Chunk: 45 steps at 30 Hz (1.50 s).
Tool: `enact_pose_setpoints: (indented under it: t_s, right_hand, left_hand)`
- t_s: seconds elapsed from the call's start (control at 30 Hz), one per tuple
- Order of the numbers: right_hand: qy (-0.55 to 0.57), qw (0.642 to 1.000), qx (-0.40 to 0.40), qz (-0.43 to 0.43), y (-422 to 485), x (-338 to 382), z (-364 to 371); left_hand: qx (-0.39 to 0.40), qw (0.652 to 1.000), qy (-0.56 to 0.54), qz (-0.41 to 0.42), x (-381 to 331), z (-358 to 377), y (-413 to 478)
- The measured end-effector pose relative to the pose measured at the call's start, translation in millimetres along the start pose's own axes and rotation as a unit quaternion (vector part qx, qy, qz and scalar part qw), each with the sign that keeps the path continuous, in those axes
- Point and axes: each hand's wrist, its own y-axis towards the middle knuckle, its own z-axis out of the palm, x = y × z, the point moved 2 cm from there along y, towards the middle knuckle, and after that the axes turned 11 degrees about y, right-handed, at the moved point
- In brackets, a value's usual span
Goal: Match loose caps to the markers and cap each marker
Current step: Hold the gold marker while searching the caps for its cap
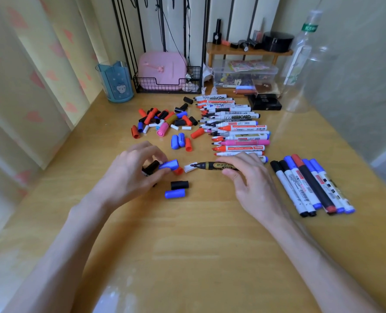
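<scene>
Rearward: wire basket point(142, 88) holds pink case point(162, 68); clear box point(219, 75) holds small mixed items. Uncapped black marker point(211, 165) at middle of desk point(198, 233), long axis left–right, tip pointing left toward left hand point(133, 171). Poses: right hand point(247, 179) curled over barrel, gripping; left hand, fingers bent, pinches blue cap point(169, 164).

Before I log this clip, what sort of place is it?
Probably a home desk, perhaps in a bedroom: a wooden desktop, a small shelf of cosmetics, and a heart-patterned curtain beside it.
</scene>
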Motion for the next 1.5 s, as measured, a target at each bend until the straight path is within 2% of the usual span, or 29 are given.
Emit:
enact_pose_setpoints:
  t_s: [0.2,0.4,0.53,0.83,1.0,1.13,1.3,1.5]
  right_hand:
    - [0.010,0.999,-0.015,-0.031,0.6,6.9,-3.6]
    - [0.013,0.998,0.009,-0.055,-2.1,13.2,2.9]
    - [0.021,0.998,-0.007,-0.055,-5.2,13.9,4.3]
    - [0.037,0.997,-0.027,-0.066,-6.9,15.4,4.8]
    - [0.060,0.996,-0.034,-0.062,-1.2,14.3,1.6]
    - [0.045,0.997,-0.037,-0.049,-1.6,9.0,-0.2]
    - [0.036,0.998,-0.049,-0.017,-0.5,3.8,-2.5]
    - [0.028,0.999,-0.042,-0.004,-0.7,4.0,-0.4]
  left_hand:
    - [0.013,0.993,-0.116,0.011,-26.2,-0.7,-0.2]
    - [0.003,0.994,-0.112,0.014,-38.3,12.7,-1.8]
    - [-0.016,0.985,-0.170,-0.017,-45.3,16.8,-3.2]
    - [-0.021,0.985,-0.170,0.001,-48.7,13.3,-2.9]
    - [-0.018,0.978,-0.209,0.003,-48.8,11.1,-1.2]
    - [0.002,0.986,-0.168,-0.021,-31.1,9.6,1.2]
    - [0.026,0.998,-0.038,-0.036,-6.8,4.3,1.6]
    - [0.046,0.998,-0.032,-0.039,0.1,8.9,0.8]
